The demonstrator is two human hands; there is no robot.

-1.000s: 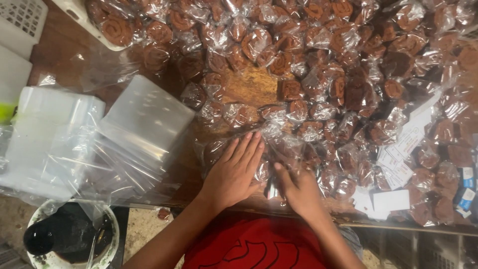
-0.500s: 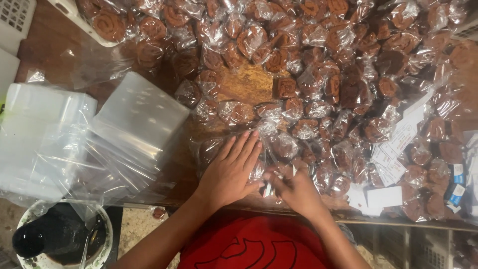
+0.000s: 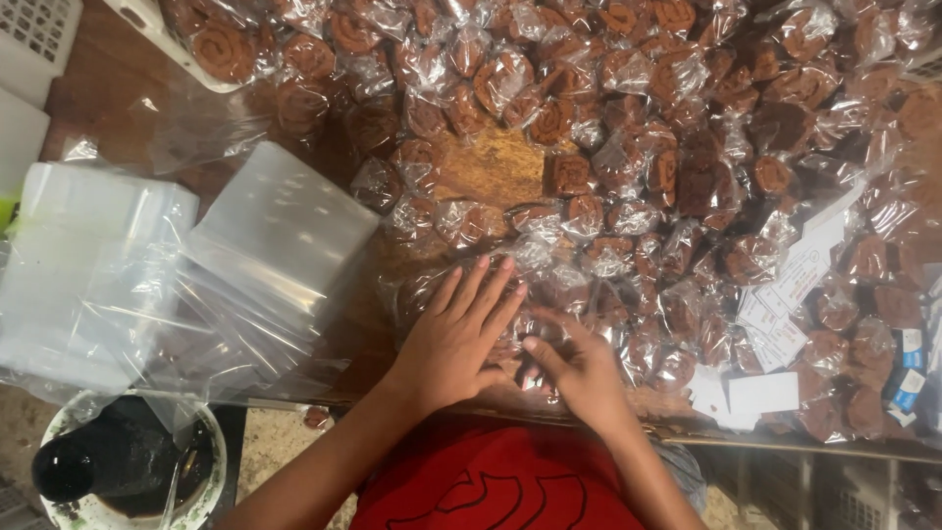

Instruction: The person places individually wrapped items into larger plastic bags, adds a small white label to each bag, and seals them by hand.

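The left hand (image 3: 453, 339) lies flat and open, fingers spread, pressing down on a wrapped spiral cookie (image 3: 422, 290) in its clear bag at the lower middle of the frame. The right hand (image 3: 579, 373) sits just beside it, fingers curled toward the same little package near the front edge of the wooden surface (image 3: 98, 88); its grip looks partly closed, pinching at the plastic, though exactly what the fingertips pinch is hidden under the left palm and the glare of the film.

Judging from how things lie, most of the wrapping looks done. A wide heap of bagged brown cookies (image 3: 628, 128) covers the upper and right parts of the frame, each one sealed in shiny film. Among them at the right lie small white paper labels (image 3: 785, 294) and a few small dark tags (image 3: 908, 363), which seem not yet attached to every package.

At the left of the frame a stack of empty clear bags (image 3: 275, 236) sits beside a larger bundle of plastic sleeves (image 3: 88, 265), so supplies remain. A white tray (image 3: 147, 25) at the upper left holds what look like cookies not yet moved into the heap. At the lower left a dark bottle (image 3: 69, 466) stands in a white bowl (image 3: 211, 491).
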